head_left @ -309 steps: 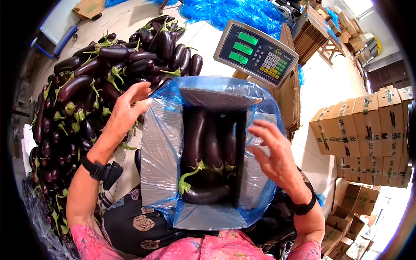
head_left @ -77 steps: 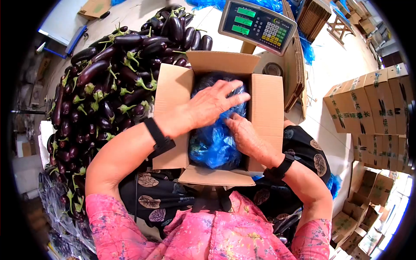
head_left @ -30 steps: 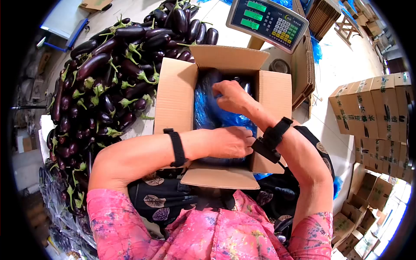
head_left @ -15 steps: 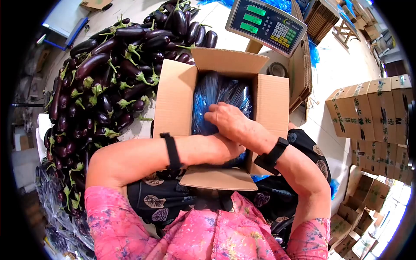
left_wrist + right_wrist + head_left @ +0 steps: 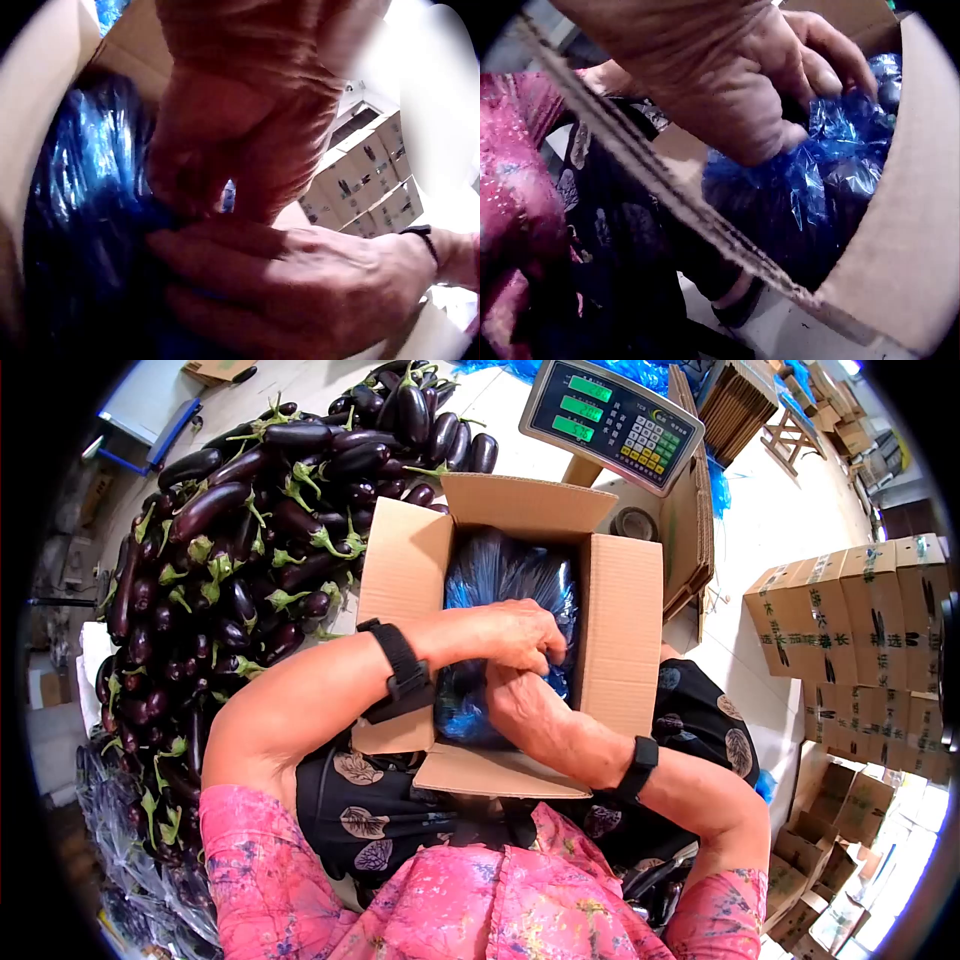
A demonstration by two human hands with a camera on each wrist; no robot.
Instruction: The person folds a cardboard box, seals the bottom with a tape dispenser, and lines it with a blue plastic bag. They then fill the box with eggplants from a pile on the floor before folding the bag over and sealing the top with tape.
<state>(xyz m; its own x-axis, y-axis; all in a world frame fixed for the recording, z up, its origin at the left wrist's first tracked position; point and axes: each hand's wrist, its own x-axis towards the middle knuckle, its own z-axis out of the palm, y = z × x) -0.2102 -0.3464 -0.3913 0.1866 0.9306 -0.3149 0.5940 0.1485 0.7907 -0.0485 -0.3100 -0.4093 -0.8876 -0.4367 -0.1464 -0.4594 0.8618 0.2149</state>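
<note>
An open cardboard box (image 5: 505,772) stands against the person's lap, all its flaps folded outward. Inside it, a blue plastic bag (image 5: 465,710) is drawn in over dark contents, its film gathered in creases. The left hand (image 5: 525,638) reaches across the box and pinches the gathered film with curled fingers. Just below it, the right hand (image 5: 530,705) grips the same film, fingers partly hidden under the left. In the right wrist view the thumb of the right hand (image 5: 727,82) bears on the bunched bag (image 5: 806,176), with the left fingers (image 5: 840,56) close behind.
A big heap of eggplants (image 5: 240,560) lies to the left. Beyond the box is a scale display (image 5: 610,425), with a tape roll (image 5: 634,524) near its post. Flattened cartons (image 5: 690,550) lean at the right, and packed boxes (image 5: 850,620) are stacked farther right.
Ten seconds ago the bag lay spread over the flaps with eggplants showing; now it is gathered inside. Within the last half second the left hand has come up over the right, which has dropped nearer.
</note>
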